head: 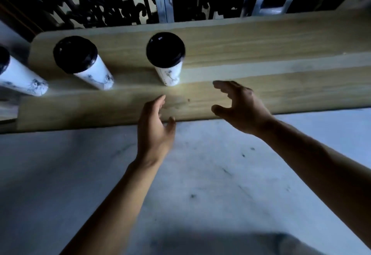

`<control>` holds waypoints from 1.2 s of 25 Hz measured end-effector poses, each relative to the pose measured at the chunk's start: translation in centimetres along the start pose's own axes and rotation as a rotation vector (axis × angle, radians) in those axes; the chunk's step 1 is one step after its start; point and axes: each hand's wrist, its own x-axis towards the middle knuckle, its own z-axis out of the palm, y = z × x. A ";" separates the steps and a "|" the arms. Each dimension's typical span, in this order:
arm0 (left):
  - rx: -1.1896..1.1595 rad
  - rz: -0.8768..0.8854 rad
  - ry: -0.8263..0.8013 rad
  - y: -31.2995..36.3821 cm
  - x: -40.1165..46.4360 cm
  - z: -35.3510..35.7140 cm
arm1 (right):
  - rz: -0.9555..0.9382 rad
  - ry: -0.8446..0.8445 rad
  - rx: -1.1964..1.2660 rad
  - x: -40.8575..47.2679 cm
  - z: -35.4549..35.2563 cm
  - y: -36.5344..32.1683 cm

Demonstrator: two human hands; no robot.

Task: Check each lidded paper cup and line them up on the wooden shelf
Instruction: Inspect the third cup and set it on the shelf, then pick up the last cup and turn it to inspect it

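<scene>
Three white paper cups with black lids – left cup (19, 78), middle cup (84, 62), right cup (166, 58) – stand upright on the wooden shelf (281, 40). Left hand (154, 130) and right hand (241, 108) hover just below, fingers loose – holding nothing.

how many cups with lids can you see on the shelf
3. One cup stands near the middle of the shelf, one cup left of it, and one cup is cut off at the left edge. More may stand outside the picture.
</scene>
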 end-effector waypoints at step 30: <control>0.341 -0.009 -0.446 17.5 -32.2 0.0 | 0.217 0.037 0.629 -35.1 -7.6 1.5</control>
